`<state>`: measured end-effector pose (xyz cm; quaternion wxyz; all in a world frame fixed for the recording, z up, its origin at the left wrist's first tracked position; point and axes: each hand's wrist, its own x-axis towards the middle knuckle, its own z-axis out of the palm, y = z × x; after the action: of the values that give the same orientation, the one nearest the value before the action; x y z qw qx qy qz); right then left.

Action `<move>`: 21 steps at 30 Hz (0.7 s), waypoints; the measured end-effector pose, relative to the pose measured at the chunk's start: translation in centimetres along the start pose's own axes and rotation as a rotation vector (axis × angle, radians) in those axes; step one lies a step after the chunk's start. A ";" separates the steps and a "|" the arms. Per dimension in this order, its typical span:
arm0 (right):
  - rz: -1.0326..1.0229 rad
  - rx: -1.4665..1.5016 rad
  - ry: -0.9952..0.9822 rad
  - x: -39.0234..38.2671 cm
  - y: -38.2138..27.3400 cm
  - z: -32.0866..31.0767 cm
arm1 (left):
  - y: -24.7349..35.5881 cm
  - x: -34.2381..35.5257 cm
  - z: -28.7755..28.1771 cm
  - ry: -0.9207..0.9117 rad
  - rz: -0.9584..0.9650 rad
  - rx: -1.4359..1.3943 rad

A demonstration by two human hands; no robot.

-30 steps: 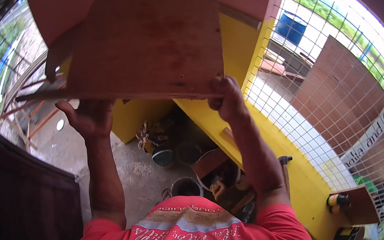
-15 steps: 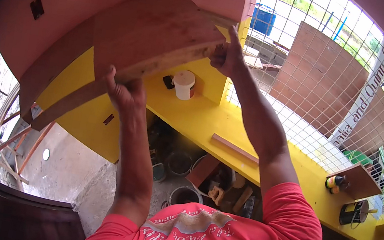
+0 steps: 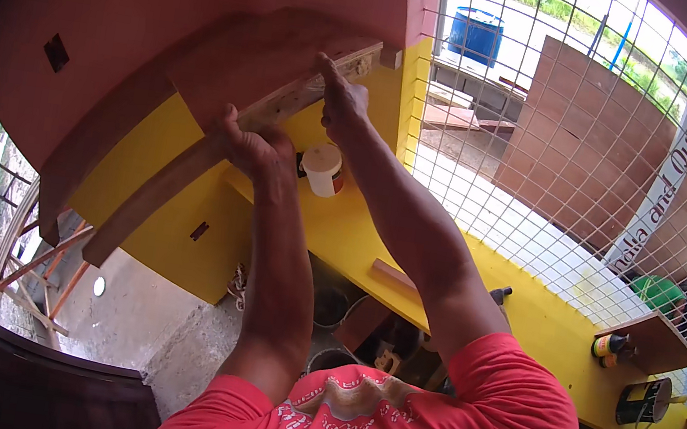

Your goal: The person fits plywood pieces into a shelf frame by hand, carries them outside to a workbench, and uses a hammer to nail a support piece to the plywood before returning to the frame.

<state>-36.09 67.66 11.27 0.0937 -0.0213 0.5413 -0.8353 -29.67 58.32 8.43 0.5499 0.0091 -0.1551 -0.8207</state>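
High against the pink and yellow wall is a brown wooden board (image 3: 246,62) with a thick, pale front edge. My left hand (image 3: 257,150) grips that edge near its left end, thumb up and fingers curled beneath. Further right along the same edge, my right hand (image 3: 344,106) is closed on it, thumb on top; its other fingers are partly hidden. The board sits on or against two long wooden rails: the front rail (image 3: 157,182) runs down to the left from my left hand, and the back rail (image 3: 99,129) follows the wall. Their exact contact is hidden.
Below, a yellow counter (image 3: 458,307) carries a white tub (image 3: 321,171), a wooden strip (image 3: 396,276), small bottles (image 3: 609,348) and a black can (image 3: 639,403). Wire mesh (image 3: 535,181) rises behind it. Buckets (image 3: 331,306) stand under the counter. A dark wooden surface (image 3: 51,388) lies lower left.
The board has tilted and moved back toward the wall, showing less of its face. My right hand has shifted left along its edge, closer to my left hand, which moved slightly right.
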 end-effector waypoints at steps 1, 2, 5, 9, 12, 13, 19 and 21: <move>-0.002 0.003 0.000 0.5 -0.3 -0.2 | -0.5 -0.2 -0.1 -0.009 -0.061 -0.040; 0.000 -0.040 0.039 0.7 -0.5 -0.4 | -0.8 -0.3 -0.5 -0.007 -0.057 -0.036; -0.007 -0.096 0.093 1.1 -0.4 0.0 | -0.7 -0.5 -1.2 -0.053 -0.056 -0.019; 0.026 -0.117 0.072 1.5 0.8 -0.6 | 0.3 -1.7 -1.4 -0.053 -0.140 -0.001; 0.005 -0.125 0.095 1.5 1.6 -0.3 | 0.8 -0.9 -3.2 -0.109 -0.140 -0.061; 0.011 -0.124 0.104 1.3 1.9 0.3 | 1.0 -0.2 -4.4 -0.177 -0.143 -0.091; 0.032 -0.035 0.056 0.9 0.4 0.4 | 1.3 0.6 -4.9 -0.316 -0.176 -0.196; 0.000 -0.122 0.085 0.6 -0.5 0.6 | 1.3 1.0 -5.2 -0.287 -0.230 -0.137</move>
<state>-36.64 67.23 11.87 0.0690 0.0087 0.5946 -0.8010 -27.97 55.73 4.02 0.4242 -0.1277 -0.1733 -0.8796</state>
